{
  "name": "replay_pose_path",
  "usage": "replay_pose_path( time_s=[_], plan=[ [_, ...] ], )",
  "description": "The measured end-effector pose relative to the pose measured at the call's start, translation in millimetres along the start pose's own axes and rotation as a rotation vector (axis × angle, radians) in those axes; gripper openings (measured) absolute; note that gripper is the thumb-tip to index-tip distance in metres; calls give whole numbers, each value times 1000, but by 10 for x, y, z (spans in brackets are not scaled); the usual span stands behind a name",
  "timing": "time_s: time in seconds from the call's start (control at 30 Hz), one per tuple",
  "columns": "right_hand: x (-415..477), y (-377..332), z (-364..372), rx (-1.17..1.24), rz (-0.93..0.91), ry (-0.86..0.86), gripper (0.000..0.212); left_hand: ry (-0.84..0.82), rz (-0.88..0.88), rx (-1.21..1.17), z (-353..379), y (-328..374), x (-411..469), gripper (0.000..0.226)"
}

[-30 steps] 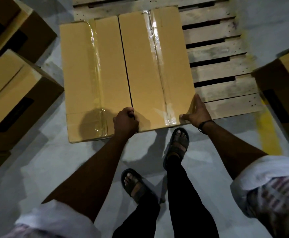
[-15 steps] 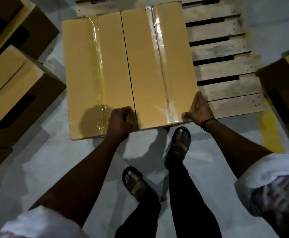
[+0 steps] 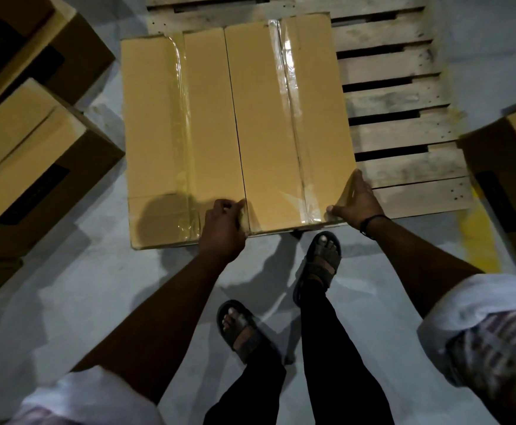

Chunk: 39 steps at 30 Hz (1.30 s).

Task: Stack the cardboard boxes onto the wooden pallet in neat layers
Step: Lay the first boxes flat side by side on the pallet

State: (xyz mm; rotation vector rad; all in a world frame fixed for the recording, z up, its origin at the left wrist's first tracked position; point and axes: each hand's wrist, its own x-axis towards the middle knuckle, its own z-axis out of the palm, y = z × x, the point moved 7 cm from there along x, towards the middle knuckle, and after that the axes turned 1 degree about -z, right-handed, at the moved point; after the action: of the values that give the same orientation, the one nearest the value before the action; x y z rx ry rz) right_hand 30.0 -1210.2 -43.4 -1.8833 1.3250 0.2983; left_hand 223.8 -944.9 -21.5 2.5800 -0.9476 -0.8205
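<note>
Two taped cardboard boxes lie side by side on the wooden pallet (image 3: 404,96), filling its left part. My hands are on the right box (image 3: 269,127). My left hand (image 3: 223,228) has its fingers curled over this box's near left corner, at the seam with the left box (image 3: 158,124). My right hand (image 3: 356,204) lies with straight fingers against the box's right side at the near right corner, its thumb along the near edge. The left box's near end sticks out slightly closer to me than the right box's.
More cardboard boxes stand on the grey floor at the left (image 3: 26,167), the far left (image 3: 36,47) and the right (image 3: 514,179). The pallet's right half shows bare slats. My sandalled feet (image 3: 321,262) stand just before the pallet's near edge.
Both hands stay on the right box's near corners. My left hand has shifted slightly along the near edge at the seam, and my right foot has edged closer to the pallet.
</note>
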Motion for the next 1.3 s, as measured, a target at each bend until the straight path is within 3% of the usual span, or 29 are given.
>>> replay_pose_path(
  time_s=[0.27,0.37,0.57,0.7,0.87,1.3],
  plan=[
    [-130,-123,12,-230,34,-76,121,-74,20,119,-16,125,-55,75],
    [-364,-289,109,-383,11,-87,109,-95,44,195,-83,244,-104,75],
    [-1111,-745,-54,-394,-113,-49,92,-16,80,139,-460,758,-459,75],
    [-1585,-758,-548,-373,-137,15,85,-4,168,102,-629,1271,-768,72],
    [-2170,-380,-1310,-337,-68,68,81,-125,208,74,-721,2002,-1223,70],
    [-3642,728,-3729,-125,4,338,77,-113,527,4,-1254,4880,-2233,62]
  ],
)
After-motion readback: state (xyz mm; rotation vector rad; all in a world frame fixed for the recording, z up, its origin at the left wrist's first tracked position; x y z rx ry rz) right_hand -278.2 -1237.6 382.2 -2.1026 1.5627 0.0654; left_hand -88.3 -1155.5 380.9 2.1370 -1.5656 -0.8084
